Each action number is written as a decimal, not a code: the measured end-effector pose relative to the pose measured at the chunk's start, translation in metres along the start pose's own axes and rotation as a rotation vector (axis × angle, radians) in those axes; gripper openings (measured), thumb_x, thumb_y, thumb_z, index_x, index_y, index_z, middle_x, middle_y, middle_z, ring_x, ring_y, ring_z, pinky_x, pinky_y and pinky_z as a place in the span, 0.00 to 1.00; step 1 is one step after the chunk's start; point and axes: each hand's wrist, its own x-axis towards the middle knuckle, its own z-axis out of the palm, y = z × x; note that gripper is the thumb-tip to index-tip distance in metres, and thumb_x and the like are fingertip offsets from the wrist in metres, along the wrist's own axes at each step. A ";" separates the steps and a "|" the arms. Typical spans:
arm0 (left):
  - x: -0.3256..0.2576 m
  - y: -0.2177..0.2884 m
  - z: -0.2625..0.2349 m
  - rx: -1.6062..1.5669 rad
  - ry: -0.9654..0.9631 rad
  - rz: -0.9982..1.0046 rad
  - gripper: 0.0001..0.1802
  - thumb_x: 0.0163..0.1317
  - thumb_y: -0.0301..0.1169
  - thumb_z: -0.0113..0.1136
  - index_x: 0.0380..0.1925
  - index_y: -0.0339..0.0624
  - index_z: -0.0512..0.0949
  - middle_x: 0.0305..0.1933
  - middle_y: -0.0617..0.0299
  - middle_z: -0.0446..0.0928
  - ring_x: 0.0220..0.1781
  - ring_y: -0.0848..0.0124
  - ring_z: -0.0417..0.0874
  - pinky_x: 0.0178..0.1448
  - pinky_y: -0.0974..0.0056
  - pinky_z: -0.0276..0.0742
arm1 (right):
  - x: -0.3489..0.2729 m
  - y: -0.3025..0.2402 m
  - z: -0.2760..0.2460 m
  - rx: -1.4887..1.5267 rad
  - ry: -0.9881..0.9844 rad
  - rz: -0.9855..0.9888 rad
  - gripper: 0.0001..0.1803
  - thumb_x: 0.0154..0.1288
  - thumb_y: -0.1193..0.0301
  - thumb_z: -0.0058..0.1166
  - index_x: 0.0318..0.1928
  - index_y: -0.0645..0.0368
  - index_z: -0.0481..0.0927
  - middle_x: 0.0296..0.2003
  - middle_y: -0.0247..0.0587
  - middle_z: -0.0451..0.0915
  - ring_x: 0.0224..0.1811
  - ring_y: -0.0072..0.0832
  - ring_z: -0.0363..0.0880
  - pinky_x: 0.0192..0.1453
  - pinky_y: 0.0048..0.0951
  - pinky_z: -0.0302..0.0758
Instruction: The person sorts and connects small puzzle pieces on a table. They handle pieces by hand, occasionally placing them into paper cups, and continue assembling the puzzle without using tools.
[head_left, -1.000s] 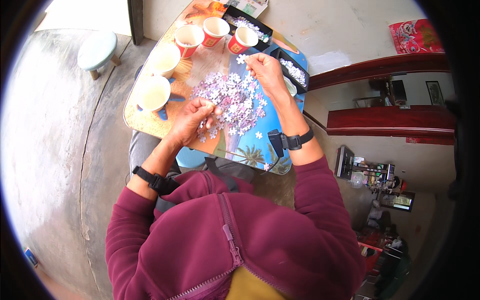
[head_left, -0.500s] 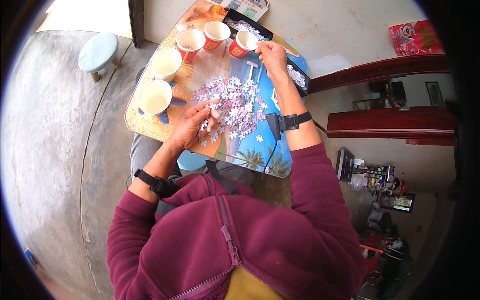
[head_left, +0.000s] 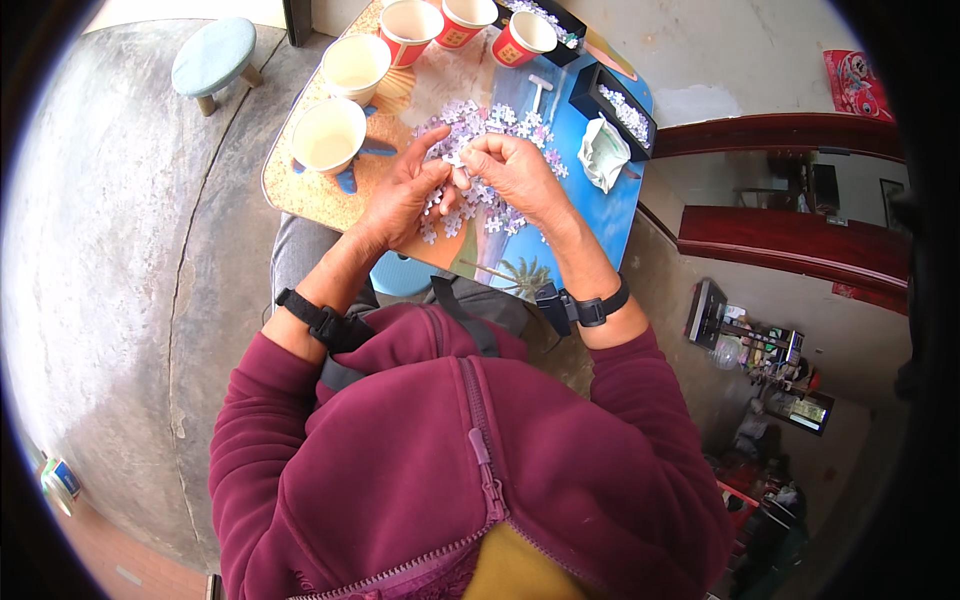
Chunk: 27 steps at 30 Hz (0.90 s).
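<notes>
Over a loose heap of pale purple and white jigsaw puzzle pieces [head_left: 505, 212], my two hands meet. My left hand [head_left: 405, 195] holds a puzzle piece [head_left: 453, 160] near its fingertips, its fingers partly curled. Thumb and forefinger of my right hand [head_left: 520, 175] pinch at that same piece from the right; their tips partly cover it. The heap lies on a table [head_left: 290, 185] with a beach picture on its top. A red and white paper cup [head_left: 524, 40] stands beyond my right hand, and a cream-coloured paper cup [head_left: 329, 137] is left of my left hand.
Several more paper cups [head_left: 356, 68] line the table's far left side. Black boxes with puzzle pieces, one of them the right-hand box [head_left: 590, 92], sit along the far edge. A crumpled pale wrapper [head_left: 603, 153] lies nearby. A round stool [head_left: 214, 56] stands on the floor at left.
My right hand has come back from the rim of the red and white cup to my left hand over the heap. The view has shifted, so the table appears higher.
</notes>
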 end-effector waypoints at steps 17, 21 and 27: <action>0.000 -0.001 -0.003 -0.065 0.010 -0.073 0.08 0.68 0.34 0.54 0.35 0.42 0.70 0.25 0.64 0.74 0.18 0.78 0.71 0.17 0.76 0.58 | -0.012 0.005 0.010 -0.650 0.327 -0.618 0.09 0.56 0.83 0.59 0.38 0.60 0.80 0.34 0.36 0.82 0.37 0.22 0.81 0.40 0.24 0.77; 0.000 -0.002 -0.003 -0.046 0.025 -0.058 0.06 0.67 0.31 0.55 0.34 0.42 0.70 0.25 0.64 0.74 0.18 0.77 0.71 0.17 0.76 0.59 | -0.016 0.016 0.012 -0.337 0.365 -0.283 0.06 0.64 0.74 0.57 0.40 0.63 0.79 0.34 0.35 0.82 0.38 0.18 0.79 0.41 0.22 0.76; 0.000 -0.002 -0.001 -0.031 0.037 -0.053 0.06 0.67 0.31 0.55 0.34 0.42 0.70 0.24 0.63 0.74 0.18 0.77 0.71 0.17 0.75 0.59 | -0.014 0.024 0.004 -0.130 0.284 -0.197 0.12 0.67 0.65 0.56 0.35 0.63 0.79 0.26 0.28 0.77 0.29 0.13 0.71 0.34 0.19 0.70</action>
